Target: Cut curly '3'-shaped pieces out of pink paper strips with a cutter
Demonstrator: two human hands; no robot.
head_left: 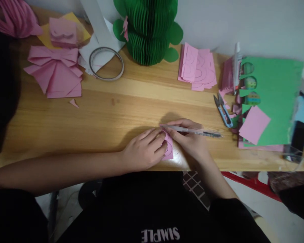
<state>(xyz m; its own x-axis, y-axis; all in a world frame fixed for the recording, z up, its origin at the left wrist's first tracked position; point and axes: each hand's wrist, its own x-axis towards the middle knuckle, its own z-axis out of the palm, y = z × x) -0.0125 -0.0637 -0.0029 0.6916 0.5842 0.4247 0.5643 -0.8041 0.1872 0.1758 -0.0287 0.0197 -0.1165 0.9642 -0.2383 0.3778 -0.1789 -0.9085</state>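
Observation:
A small piece of pink paper [169,153] with curved drawn lines lies near the table's front edge. My left hand [145,148] rests on it with bent fingers, pinning it to the wood and covering much of it. Between the thumb and fingers of my right hand [190,136] is a slim grey-white pen [178,128]. Its tip is at the paper's upper edge, close to my left fingertips, and its clear end points right.
Thread snips [223,110] and a green sheet [276,98] lie right. Pink papers with drawn curves [199,69] sit at the back, beside a green honeycomb paper decoration [148,37]. A tape roll [106,63] and pink paper bow [55,69] lie left.

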